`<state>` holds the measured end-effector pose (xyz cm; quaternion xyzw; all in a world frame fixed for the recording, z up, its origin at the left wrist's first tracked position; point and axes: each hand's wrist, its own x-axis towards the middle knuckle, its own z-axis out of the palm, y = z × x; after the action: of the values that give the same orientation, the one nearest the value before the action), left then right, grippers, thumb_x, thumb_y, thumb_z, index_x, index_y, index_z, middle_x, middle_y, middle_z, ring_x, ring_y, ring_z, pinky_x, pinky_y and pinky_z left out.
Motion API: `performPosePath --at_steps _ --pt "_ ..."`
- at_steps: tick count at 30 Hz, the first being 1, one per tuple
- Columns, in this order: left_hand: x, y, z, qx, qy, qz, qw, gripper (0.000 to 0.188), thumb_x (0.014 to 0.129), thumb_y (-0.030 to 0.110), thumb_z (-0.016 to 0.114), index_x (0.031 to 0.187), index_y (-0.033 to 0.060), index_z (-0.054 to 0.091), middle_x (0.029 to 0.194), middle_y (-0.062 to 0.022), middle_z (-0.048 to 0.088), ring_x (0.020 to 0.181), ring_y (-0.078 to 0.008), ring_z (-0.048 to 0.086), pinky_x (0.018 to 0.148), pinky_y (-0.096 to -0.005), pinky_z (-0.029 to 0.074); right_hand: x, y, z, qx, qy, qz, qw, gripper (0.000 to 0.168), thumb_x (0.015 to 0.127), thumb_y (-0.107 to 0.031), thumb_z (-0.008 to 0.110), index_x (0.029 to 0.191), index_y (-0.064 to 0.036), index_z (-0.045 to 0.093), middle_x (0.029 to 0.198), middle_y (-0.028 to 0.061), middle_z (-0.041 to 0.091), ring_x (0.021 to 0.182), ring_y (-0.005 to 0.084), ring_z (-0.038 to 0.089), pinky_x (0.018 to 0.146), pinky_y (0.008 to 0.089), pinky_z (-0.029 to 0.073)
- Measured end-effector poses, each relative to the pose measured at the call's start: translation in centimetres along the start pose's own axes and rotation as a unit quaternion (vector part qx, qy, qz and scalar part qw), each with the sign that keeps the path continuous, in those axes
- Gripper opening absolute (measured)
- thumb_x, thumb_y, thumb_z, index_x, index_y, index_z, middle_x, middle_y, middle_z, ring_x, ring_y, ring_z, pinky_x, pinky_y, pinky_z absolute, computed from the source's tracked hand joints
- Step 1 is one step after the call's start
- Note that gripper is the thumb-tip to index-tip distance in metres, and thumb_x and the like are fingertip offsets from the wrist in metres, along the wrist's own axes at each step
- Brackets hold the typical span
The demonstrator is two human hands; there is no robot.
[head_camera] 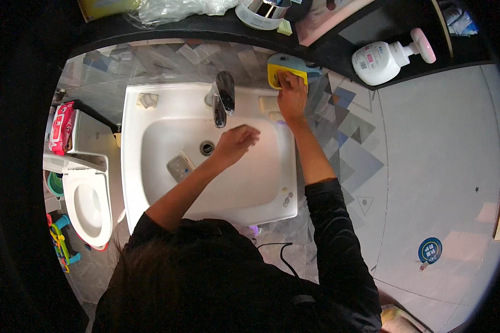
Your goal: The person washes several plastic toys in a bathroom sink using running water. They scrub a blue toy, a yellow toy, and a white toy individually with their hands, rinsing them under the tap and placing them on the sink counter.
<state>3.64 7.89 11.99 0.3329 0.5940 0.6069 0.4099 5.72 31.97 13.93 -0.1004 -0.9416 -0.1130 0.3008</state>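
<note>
My right hand (292, 93) reaches past the back right corner of a white washbasin (233, 210), its fingers on a yellow soap dish or tray (273, 77) beside a light blue holder (287, 61) on the wall. Above the bowl hangs my left hand (238, 143), fingers loosely curled, touching nothing that I can see. Left of it, a greyish rectangular dish (179, 167) lies in the bowl near the drain (207, 147). A chrome faucet (223, 98) stands at the back. Soap pieces (276, 116) rest on the right rim, and another soap (147, 100) sits at the back left corner.
Above the basin runs a dark shelf with a clear plastic bag (179, 12) and a round white container (260, 16). A white pump bottle (377, 62) is at the upper right. The toilet (108, 200) and a red wipes packet (61, 129) are at the left.
</note>
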Motion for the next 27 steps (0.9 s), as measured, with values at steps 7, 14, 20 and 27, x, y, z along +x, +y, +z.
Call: performPosePath --at_steps 7,14,20,27 --pt "9.5 4.3 1.2 0.127 0.197 0.128 0.964 0.035 0.081 0.020 0.056 0.110 0.0015 0.052 0.102 -0.0220 0.059 0.095 -0.0348 0.058 0.081 -0.0391 0.046 0.1 0.8 0.0 0.047 0.014 0.005 0.999 0.034 0.073 -0.001 0.054 0.105 -0.009 0.061 0.100 0.0064 0.055 0.090 0.0270 0.051 0.076 0.0393 0.042" --pt "21.7 1.0 0.3 -0.047 0.213 -0.107 0.970 0.038 0.084 0.029 0.056 0.110 0.0014 0.054 0.108 -0.0208 0.058 0.092 -0.0322 0.061 0.068 -0.0397 0.053 0.3 1.5 1.0 0.044 -0.023 0.026 0.998 0.027 0.075 -0.003 0.052 0.100 -0.008 0.062 0.094 0.0097 0.056 0.086 0.0302 0.052 0.073 0.0401 0.044" --pt "24.8 -0.8 -0.1 0.031 0.231 -0.128 0.964 0.035 0.084 0.027 0.058 0.107 0.0013 0.058 0.103 -0.0177 0.060 0.084 -0.0292 0.064 0.055 -0.0374 0.058 0.1 0.9 1.8 0.094 0.072 0.008 0.993 0.026 0.075 -0.003 0.051 0.098 -0.008 0.062 0.094 0.0107 0.056 0.083 0.0312 0.052 0.070 0.0411 0.045" --pt "22.6 0.5 -0.1 -0.093 0.203 -0.151 0.963 0.026 0.083 0.020 0.058 0.099 -0.0008 0.060 0.094 -0.0154 0.063 0.077 -0.0276 0.065 0.055 -0.0357 0.058 -0.5 1.3 2.4 0.034 0.022 0.035 0.999 0.030 0.065 -0.006 0.061 0.095 -0.006 0.064 0.097 0.0074 0.056 0.091 0.0258 0.051 0.077 0.0373 0.043"
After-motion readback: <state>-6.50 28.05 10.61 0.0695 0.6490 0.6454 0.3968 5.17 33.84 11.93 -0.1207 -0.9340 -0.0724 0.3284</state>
